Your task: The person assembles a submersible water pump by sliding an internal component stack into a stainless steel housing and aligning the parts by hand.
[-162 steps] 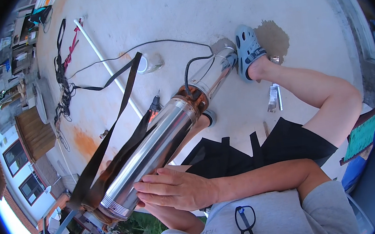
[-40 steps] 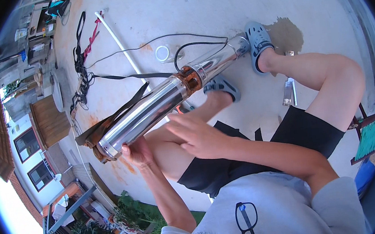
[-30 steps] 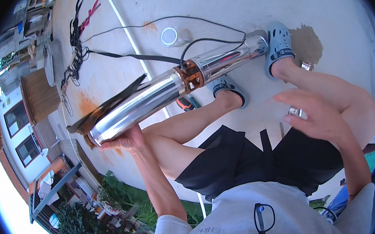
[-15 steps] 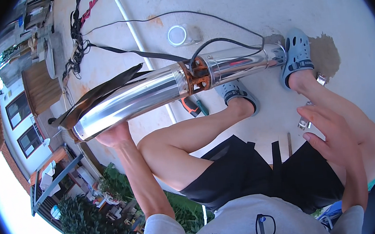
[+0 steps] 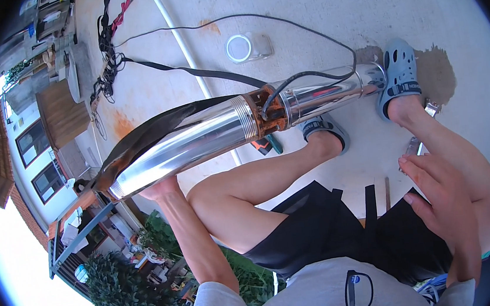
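Metal cylinder (image 5: 187, 139), long, round and mirror-bright, is held slantwise beyond the left knee (image 5: 202, 194); along its upper side a flat, dark strap (image 5: 157, 127) is stretched; the right hand (image 5: 441, 196) is held apart from it, loosely unfolded, fingers extended and thumb spread; just beside the cylinder's farther end, a blue-grey, hole-pierced clog (image 5: 400, 67) is worn; the nearer end is supported from beneath by the left hand (image 5: 163, 188), but how far its hidden fingers are closed cannot be told; between ridged threads (image 5: 246, 118) and smooth tubing (image 5: 325, 99), a rust-roughened collar (image 5: 259, 105) is set.
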`<state>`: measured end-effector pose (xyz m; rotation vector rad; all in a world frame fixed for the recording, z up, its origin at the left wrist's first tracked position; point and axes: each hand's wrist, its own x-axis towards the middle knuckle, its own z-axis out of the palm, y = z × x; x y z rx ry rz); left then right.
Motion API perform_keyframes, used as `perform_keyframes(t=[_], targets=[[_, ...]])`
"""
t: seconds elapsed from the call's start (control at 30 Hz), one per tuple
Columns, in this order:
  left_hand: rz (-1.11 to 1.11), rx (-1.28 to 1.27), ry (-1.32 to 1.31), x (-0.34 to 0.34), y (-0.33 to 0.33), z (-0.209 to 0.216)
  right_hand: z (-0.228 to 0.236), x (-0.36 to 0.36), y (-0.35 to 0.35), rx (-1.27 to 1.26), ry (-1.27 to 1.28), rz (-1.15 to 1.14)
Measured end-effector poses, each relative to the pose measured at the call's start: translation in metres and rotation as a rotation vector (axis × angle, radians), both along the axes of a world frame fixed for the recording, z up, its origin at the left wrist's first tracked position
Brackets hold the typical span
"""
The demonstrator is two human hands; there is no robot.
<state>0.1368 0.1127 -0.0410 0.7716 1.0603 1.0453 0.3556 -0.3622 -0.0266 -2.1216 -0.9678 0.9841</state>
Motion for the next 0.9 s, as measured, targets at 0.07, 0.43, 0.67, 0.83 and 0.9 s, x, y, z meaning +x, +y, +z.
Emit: perform_keyframes(t=[0.07,0.43,0.67,0.83,0.9], targets=[[-0.187,-0.008,-0.169,-0.032,0.024,-0.006,0.001,0.000,-0.001,-0.002,-0.026,0.022],[-0.355,-0.069,-0.294,-0.027,0.017,0.003,-0.001,-0.005,-0.001,-0.043,-0.056,0.051],[0.007,-0.010,0.020,-0.001,0.002,0.006,0.000,-0.005,-0.001,-0.060,-0.021,0.059],[0.050,-0.040,0.067,0.007,-0.002,0.001,0.009,-0.002,0.002,-0.062,-0.056,0.068],[0.054,-0.035,0.074,0.006,-0.003,0.002,0.007,-0.002,0.003,-0.055,-0.042,0.067]])
